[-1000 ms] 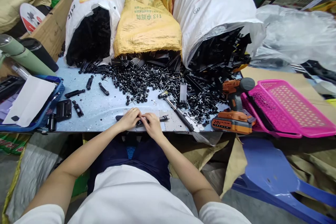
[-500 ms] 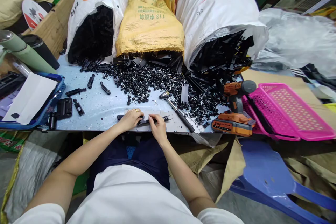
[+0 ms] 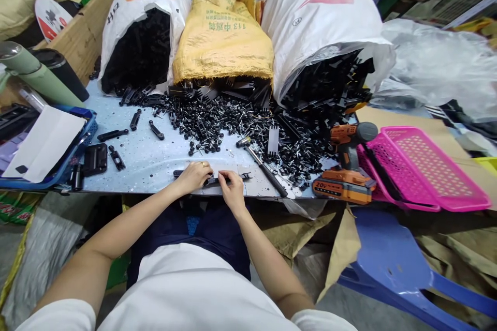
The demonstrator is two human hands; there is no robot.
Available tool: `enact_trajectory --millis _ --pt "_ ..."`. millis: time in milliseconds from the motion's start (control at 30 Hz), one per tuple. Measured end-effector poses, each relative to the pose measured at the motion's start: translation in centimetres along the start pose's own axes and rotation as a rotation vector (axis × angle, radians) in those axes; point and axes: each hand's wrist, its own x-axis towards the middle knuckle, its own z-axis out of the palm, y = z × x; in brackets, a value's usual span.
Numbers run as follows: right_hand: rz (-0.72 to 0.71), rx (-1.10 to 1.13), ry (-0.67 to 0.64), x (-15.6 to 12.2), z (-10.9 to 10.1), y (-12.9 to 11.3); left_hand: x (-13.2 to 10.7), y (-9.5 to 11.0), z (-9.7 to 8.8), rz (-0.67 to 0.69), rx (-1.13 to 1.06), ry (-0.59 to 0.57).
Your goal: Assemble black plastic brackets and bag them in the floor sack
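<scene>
My left hand lies at the table's front edge, its fingers closed on a long, narrow black plastic part. Close to its right, my right hand pinches the same part with thumb and fingers. The part lies sideways, low over the tabletop, and its forked end sticks out past my right fingers. Another rounded black end shows left of my left hand; whether it belongs to the same part I cannot tell. What lies beneath my fingertips is hidden. A hammer rests just right of my hands.
Behind my hands spreads a heap of small black pieces with metal pins, before a yellow sack and two white sacks. An orange cordless drill and pink baskets stand at right. A blue basket is at left.
My right hand has shifted very slightly left along the black part. My left hand keeps its hold, and the camera view has moved a little.
</scene>
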Motion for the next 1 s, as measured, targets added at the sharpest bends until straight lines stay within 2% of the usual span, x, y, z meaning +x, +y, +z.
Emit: enact_trajectory --millis 133,300,367,467,533,667,833,1000 --pt "0.000 -0.039 -0.019 -0.1 0.0 -0.2 0.4 -0.1 -0.3 -0.021 0.007 -0.041" --pt "-0.040 -0.112 -0.071 -0.1 0.8 -0.8 0.4 0.0 -0.3 -0.046 -0.030 0.004" --pt "-0.013 -0.129 -0.039 0.1 1.4 -0.9 -0.4 0.4 0.0 -0.072 0.007 0.062" --pt "0.035 -0.140 0.004 0.4 2.1 -1.1 -2.7 1.3 1.0 -0.150 0.119 0.210" --pt "0.006 -0.120 -0.004 0.4 2.3 -1.3 -4.6 1.8 1.8 -0.190 0.189 0.258" --pt "-0.062 -0.150 -0.022 0.3 2.2 -1.7 -6.7 1.9 3.1 -0.204 0.235 0.221" --pt "0.027 -0.289 -0.061 0.4 2.7 -1.4 -6.6 1.5 3.4 -0.204 0.226 0.217" --pt "0.039 -0.278 -0.036 0.1 3.0 -1.1 -6.7 1.9 3.1 -0.192 0.234 0.234"
